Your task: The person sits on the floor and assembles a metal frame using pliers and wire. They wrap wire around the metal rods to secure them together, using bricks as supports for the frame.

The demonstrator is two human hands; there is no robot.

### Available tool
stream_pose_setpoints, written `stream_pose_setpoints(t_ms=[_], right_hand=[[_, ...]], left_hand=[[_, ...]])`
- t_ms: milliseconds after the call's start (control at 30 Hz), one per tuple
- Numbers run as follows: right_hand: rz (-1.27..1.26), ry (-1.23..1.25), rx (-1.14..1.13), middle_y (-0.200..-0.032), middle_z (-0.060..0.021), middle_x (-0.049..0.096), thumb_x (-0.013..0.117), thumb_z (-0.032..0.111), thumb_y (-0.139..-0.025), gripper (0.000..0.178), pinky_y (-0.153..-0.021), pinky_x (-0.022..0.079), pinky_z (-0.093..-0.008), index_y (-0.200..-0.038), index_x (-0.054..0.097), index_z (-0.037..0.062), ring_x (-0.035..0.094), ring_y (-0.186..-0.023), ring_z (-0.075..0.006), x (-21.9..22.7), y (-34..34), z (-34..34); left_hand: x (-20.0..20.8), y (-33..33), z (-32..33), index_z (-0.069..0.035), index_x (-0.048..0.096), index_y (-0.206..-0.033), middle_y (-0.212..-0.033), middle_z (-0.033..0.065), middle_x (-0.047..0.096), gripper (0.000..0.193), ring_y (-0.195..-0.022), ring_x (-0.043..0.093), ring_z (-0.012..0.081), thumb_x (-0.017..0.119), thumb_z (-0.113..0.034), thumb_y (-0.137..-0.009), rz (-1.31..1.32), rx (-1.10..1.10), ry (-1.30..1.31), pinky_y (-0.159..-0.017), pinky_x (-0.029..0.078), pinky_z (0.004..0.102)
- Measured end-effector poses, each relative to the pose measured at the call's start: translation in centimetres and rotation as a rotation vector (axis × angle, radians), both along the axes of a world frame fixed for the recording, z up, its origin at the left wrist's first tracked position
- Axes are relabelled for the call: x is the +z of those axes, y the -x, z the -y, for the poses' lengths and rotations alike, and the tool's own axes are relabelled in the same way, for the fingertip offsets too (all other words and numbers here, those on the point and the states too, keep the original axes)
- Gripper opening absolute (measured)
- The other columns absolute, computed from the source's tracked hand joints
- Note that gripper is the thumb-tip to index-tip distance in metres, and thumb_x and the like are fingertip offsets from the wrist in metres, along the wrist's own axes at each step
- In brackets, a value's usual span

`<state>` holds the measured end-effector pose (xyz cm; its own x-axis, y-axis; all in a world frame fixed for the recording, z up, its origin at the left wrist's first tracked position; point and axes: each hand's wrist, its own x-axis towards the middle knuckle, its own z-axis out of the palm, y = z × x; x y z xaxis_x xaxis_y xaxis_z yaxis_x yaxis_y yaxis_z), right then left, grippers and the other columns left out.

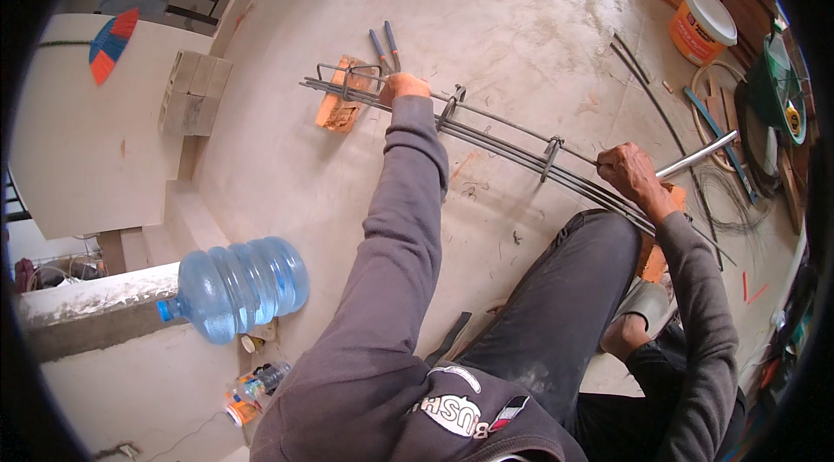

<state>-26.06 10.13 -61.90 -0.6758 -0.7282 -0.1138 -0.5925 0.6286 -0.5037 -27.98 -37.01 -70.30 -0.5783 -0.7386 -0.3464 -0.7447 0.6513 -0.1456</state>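
Observation:
A long, narrow rebar cage (499, 146) of thin steel rods slants across the floor in front of me. Square wire stirrups (551, 160) loop round its rods at intervals. Orange bricks prop it up: one brick (337, 111) under the left end, another brick (651, 260) near the right end. My left hand (406, 87) is closed round the cage near its left end, fingers partly hidden. Towards the right end, my right hand (632, 174) is closed on the upper rod. Pincers (385, 47) with blue handles lie just beyond my left hand.
A blue water jug (243, 288) lies on its side at left, near grey blocks (195, 93). On the right are loose rods (651, 93), a metal pipe (699, 155), coiled wire (725, 201), an orange-and-white bucket (702, 26) and a green container (776, 84). Wire scraps litter the floor.

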Motion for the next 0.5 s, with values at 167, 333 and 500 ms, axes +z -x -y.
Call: stream_pose_setpoints(t_ms=[167, 333, 500], right_hand=[[0.269, 0.088, -0.105, -0.058, -0.0207, 0.054, 0.055, 0.021, -0.075, 0.025, -0.058, 0.045, -0.0439, -0.063, 0.059, 0.0001, 0.057, -0.056, -0.0347, -1.1, 0.7, 0.1], [0.326, 0.106, -0.123, -0.058, -0.0204, 0.051, 0.052, 0.02, -0.073, 0.025, -0.056, 0.043, -0.0438, -0.064, 0.058, -0.0017, 0.055, -0.054, -0.0338, -1.8, 1.2, -1.5], [0.101, 0.075, -0.111, -0.058, -0.021, 0.051, 0.057, 0.012, -0.072, 0.017, -0.057, 0.043, -0.0453, -0.063, 0.053, -0.0016, 0.055, -0.057, -0.0385, -2.5, -0.3, 0.3]], left_hand=[[0.2, 1.6, -0.9, -0.003, 0.065, -0.115, -0.126, 0.0156, 0.062, 0.036, -0.115, 0.062, 0.0228, 0.058, -0.028, -0.09, -0.038, 0.193, -0.02, -0.089, 0.052, 0.0325], [0.2, 2.0, -5.5, 0.0, 0.06, -0.107, -0.123, 0.0154, 0.061, 0.025, -0.11, 0.064, 0.0243, 0.054, -0.021, -0.094, -0.396, 0.523, -0.168, -0.085, 0.053, 0.0272], [-4.8, 0.7, -0.7, -0.002, 0.059, -0.093, -0.105, 0.0104, 0.066, 0.024, -0.093, 0.067, 0.0226, 0.046, -0.021, -0.097, -1.305, 1.021, -0.532, -0.076, 0.053, 0.0308]])
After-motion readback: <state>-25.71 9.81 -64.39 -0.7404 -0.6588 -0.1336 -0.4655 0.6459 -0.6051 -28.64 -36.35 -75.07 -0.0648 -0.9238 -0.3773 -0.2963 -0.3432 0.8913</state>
